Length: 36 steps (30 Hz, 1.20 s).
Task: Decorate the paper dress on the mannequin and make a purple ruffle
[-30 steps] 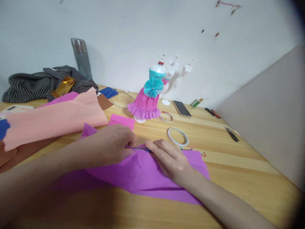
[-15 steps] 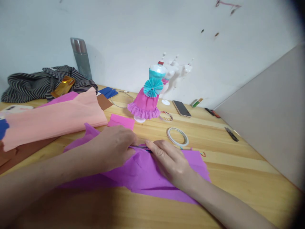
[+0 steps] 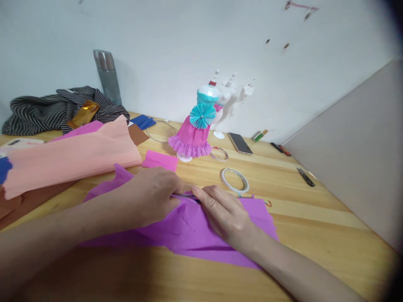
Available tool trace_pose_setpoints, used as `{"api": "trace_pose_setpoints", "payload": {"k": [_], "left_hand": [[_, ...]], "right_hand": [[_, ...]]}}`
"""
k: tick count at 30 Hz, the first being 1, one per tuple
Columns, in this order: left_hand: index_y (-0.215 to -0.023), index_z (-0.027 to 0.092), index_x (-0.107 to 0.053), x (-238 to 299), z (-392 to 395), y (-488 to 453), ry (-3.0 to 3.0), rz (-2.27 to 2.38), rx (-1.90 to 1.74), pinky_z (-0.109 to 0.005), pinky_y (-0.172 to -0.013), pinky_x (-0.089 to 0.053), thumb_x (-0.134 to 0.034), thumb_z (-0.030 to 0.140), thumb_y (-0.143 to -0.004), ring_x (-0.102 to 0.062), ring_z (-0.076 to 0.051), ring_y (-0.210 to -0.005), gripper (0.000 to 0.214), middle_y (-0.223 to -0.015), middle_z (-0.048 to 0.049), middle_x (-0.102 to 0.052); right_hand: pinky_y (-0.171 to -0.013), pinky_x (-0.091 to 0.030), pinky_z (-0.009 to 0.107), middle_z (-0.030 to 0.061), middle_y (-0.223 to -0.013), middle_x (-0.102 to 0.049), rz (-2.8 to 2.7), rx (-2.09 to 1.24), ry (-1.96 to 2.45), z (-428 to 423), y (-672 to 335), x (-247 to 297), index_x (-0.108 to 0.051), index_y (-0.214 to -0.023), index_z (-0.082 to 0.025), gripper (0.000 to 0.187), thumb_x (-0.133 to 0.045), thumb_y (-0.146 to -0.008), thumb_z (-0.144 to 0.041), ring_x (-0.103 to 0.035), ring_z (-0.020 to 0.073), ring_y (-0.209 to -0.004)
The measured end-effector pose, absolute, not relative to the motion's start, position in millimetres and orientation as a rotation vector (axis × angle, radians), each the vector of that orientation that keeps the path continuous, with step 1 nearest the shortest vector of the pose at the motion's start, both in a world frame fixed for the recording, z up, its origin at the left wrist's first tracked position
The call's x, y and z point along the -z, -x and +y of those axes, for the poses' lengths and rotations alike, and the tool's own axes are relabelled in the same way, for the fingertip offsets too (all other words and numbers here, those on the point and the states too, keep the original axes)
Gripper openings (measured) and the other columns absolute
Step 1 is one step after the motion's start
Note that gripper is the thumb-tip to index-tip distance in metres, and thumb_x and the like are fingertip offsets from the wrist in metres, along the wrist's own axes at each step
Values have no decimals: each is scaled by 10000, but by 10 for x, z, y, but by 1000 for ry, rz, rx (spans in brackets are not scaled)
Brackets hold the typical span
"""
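A sheet of purple crepe paper (image 3: 189, 230) lies on the wooden table (image 3: 315, 235) in front of me. My left hand (image 3: 151, 193) is curled over its upper edge, with the fingers pinching the paper. My right hand (image 3: 225, 214) lies flat on the sheet, fingers stretched out toward the left hand. Between the two hands a thin dark tool (image 3: 187, 196) rests along the paper's edge; I cannot make out what it is.
A small mannequin in a pink and turquoise paper dress (image 3: 197, 126) stands behind the hands, near a tape ring (image 3: 234, 179) and a phone (image 3: 239, 143). Peach crepe paper (image 3: 69, 157), a pink scrap (image 3: 160, 160), striped cloth (image 3: 56, 111) and a steel flask (image 3: 107, 75) are at the left.
The purple sheet has shifted a little under my left arm and bunched up near the left hand. Both hands stay almost where they were.
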<state>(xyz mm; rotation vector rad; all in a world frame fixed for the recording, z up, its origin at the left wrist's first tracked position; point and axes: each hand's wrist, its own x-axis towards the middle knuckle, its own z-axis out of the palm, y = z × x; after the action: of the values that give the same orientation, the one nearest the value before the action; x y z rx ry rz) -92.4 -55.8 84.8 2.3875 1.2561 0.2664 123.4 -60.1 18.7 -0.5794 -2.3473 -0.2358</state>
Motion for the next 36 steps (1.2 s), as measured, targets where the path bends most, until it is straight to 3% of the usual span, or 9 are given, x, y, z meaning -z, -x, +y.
{"api": "trace_pose_setpoints", "payload": {"k": [11,14,19,21,24,26,28,31,36], "left_hand": [[-566,170,-414,-808,-506,987,-2383,1318,-168,-279,-510,-195,-477,242,-777,-346,-105,-503,232,-524,15,-449],[-563,171,-409,-826,-473,1033,-2384,1284,-189,-279,-514,-192,-474,200,-742,-340,-103,-511,192,-520,24,-423],[-560,172,-338,-856,-430,1124,-2370,1249,-209,-279,-507,-177,-467,159,-702,-296,-91,-504,192,-524,40,-340],[-567,170,-361,-853,-423,1151,-2392,1208,-248,-274,-515,-191,-474,156,-704,-318,-91,-514,179,-530,41,-361],[-611,166,-481,-857,-437,1165,-2389,1147,-307,-263,-540,-243,-508,183,-734,-389,-99,-544,127,-568,32,-469],[-664,161,-552,-874,-456,1161,-2374,1135,-344,-261,-548,-266,-512,208,-771,-419,-103,-558,124,-613,18,-534],[-663,158,-563,-897,-460,1164,-2365,1142,-369,-259,-534,-265,-531,250,-788,-417,-103,-551,158,-609,16,-537],[-598,163,-517,-948,-407,1225,-2364,1129,-324,-247,-504,-248,-585,253,-727,-398,-95,-527,172,-558,37,-484],[-595,165,-512,-1060,-247,1518,-2381,1141,-58,-236,-518,-269,-593,184,-628,-428,-109,-571,90,-582,34,-477]], "right_hand": [[-640,-515,290,95,-881,-631,-2325,198,599,-565,-1228,-200,-420,-1402,-166,535,-478,-882,-51,-592,177,-753],[-587,-483,261,52,-811,-598,-2243,-23,733,-555,-1271,-329,-543,-1269,-192,416,-538,-859,-117,-564,150,-674],[-457,-319,213,-67,-556,-377,-2055,-550,1044,-505,-1383,-587,-676,-1022,-169,230,-590,-813,-213,-346,80,-468],[-456,-310,210,-56,-547,-419,-2081,-717,1066,-492,-1344,-679,-708,-950,-159,194,-594,-810,-230,-344,72,-462],[-492,-370,213,-3,-678,-613,-2224,-868,1079,-488,-1156,-788,-724,-994,-160,249,-632,-789,-266,-461,86,-513],[-538,-397,218,4,-728,-654,-2356,-904,1085,-480,-1000,-823,-736,-942,-168,213,-649,-782,-278,-516,101,-570],[-519,-359,207,-15,-652,-605,-2455,-899,1121,-457,-880,-814,-729,-811,-161,143,-641,-785,-272,-476,92,-555],[-470,-268,204,-47,-541,-428,-2474,-895,1191,-402,-811,-732,-615,-616,-150,230,-609,-797,-293,-334,73,-504],[-493,-248,223,-53,-545,-332,-2417,-946,1189,-331,-843,-580,-451,-546,-172,342,-573,-804,-360,-295,81,-524]]}}
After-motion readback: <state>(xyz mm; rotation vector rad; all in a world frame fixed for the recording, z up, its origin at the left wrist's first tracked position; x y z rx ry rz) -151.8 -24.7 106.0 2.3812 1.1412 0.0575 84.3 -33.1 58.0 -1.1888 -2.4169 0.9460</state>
